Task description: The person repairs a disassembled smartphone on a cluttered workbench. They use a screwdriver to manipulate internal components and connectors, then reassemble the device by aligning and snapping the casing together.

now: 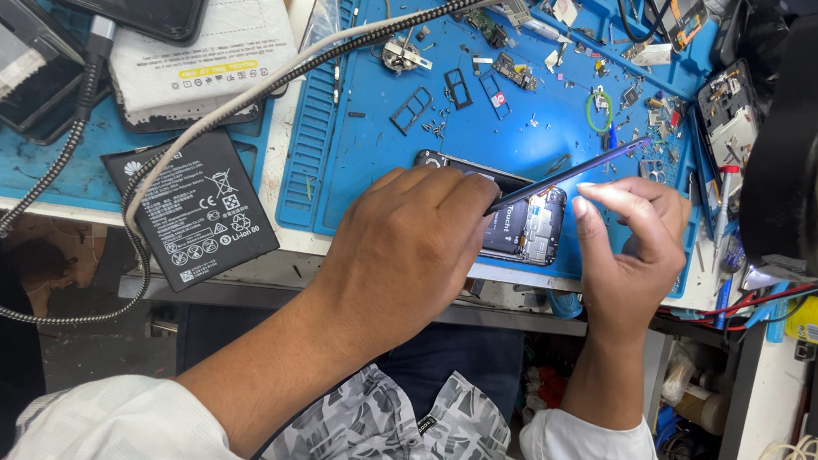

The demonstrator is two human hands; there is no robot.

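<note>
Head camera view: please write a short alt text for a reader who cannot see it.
A person's left hand steadies an opened phone on a blue repair mat, while the right hand holds a thin dark tool over it. A loose black battery and a braided cable lie to the left.

L hand (411, 250) on opened phone (528, 223), R hand (631, 249) w/ blue tool (574, 174), blue mat (370, 134)

Your left hand (406, 250) and right hand (631, 249) are bare. You wear white textured sleeves pushed up past the forearms, over a grey-and-white patterned garment at your lap.
</note>
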